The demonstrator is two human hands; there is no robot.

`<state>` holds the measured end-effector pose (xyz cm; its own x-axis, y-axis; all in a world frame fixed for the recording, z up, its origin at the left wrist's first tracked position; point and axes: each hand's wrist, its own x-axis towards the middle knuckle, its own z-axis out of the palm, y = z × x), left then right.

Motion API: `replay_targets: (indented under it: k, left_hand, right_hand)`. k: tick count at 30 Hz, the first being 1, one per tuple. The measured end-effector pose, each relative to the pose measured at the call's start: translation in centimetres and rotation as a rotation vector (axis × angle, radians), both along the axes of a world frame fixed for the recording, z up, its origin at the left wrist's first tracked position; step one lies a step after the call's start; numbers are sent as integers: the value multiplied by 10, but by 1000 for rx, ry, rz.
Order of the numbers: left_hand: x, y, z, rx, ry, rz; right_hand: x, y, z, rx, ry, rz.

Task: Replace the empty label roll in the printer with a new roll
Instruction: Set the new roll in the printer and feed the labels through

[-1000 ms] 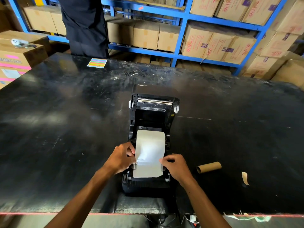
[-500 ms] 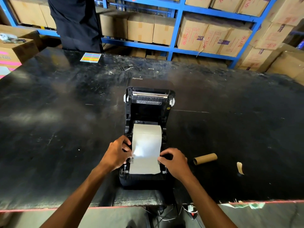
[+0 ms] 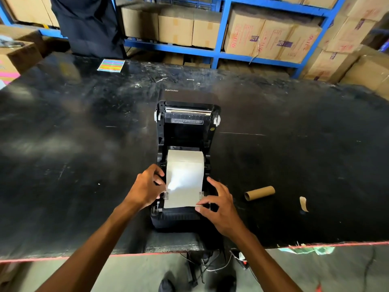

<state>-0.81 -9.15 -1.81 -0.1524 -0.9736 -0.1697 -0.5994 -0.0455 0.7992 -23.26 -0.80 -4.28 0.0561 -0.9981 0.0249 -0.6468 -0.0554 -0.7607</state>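
A black label printer [image 3: 185,131] stands open on the black table, its lid tipped back. A white label roll [image 3: 185,159] sits in its bay, and a strip of label paper [image 3: 184,186] runs forward between two small guides. My left hand [image 3: 145,188] rests at the left guide with its fingertips on the paper's left edge. My right hand [image 3: 221,203] is at the right guide, thumb and forefinger pinching near the paper's front right corner, the other fingers spread. The empty cardboard core [image 3: 260,193] lies on the table to the right of the printer.
A torn scrap of brown paper [image 3: 303,204] lies right of the core. A coloured sticker sheet [image 3: 111,65] is at the table's far side, near a person in dark clothes [image 3: 88,24]. Blue shelving [image 3: 220,34] with cardboard boxes stands behind. Cables [image 3: 210,264] hang below the front edge.
My right hand has opened its fingers and shifted slightly toward the front right corner of the paper. The left hand stays at the left guide. The camera has tilted a little.
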Motion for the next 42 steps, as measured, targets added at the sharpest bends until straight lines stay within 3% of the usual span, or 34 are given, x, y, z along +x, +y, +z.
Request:
replay_targets:
  k: [4, 7, 11, 17, 42]
  left_hand:
    - [2, 18, 12, -228, -53, -20]
    - [4, 36, 20, -233, -65, -264]
    - [6, 44, 7, -273, -255, -479]
    - [8, 55, -3, -465, -304, -400]
    - [1, 153, -1, -334, -258, -142]
  right_hand:
    - [3, 1, -1, -51, 25, -4]
    - [3, 4, -7, -103, 60, -10]
    - [7, 8, -13, -242, 127, -25]
    - [7, 14, -20, -306, 171, -18]
    - [6, 77, -22, -459, 264, 147]
